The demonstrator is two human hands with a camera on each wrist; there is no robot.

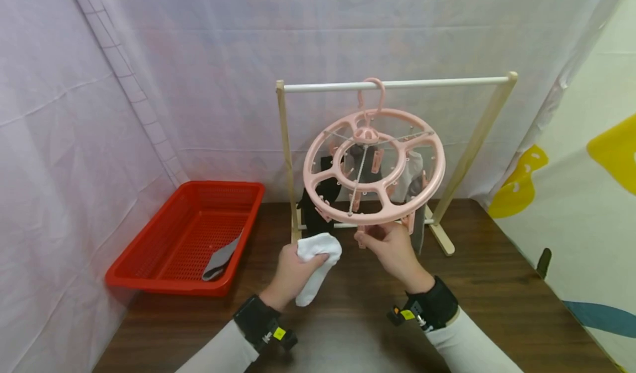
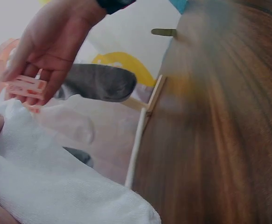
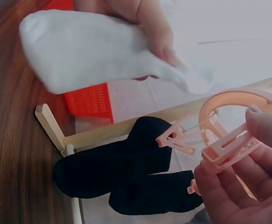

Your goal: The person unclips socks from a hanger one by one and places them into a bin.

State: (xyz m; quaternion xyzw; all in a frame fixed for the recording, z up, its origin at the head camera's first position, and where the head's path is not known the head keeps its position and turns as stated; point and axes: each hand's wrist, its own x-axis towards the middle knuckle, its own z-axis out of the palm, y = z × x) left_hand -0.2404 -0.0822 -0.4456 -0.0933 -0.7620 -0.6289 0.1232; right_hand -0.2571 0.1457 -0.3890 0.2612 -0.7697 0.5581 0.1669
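Note:
A white sock (image 1: 318, 262) hangs from my left hand (image 1: 293, 271), pinched near its upper end by thumb and fingers. My right hand (image 1: 395, 251) pinches a pink clothespin (image 3: 226, 149) at the front rim of the round pink drying hanger (image 1: 372, 218). The sock is just left of that clothespin, apart from it. Black socks (image 3: 126, 163) hang from clips on the hanger's left side. A grey sock (image 2: 98, 83) hangs on the right, near my right hand, and a white sock (image 1: 410, 169) shows behind the ring.
The hanger's hook is over the white bar (image 1: 447, 81) of a wooden-legged rack. At left stands a red plastic basket (image 1: 149, 283) with a grey sock (image 1: 221, 260) inside. All stand on a dark wooden table (image 1: 497, 290), with white cloth walls behind.

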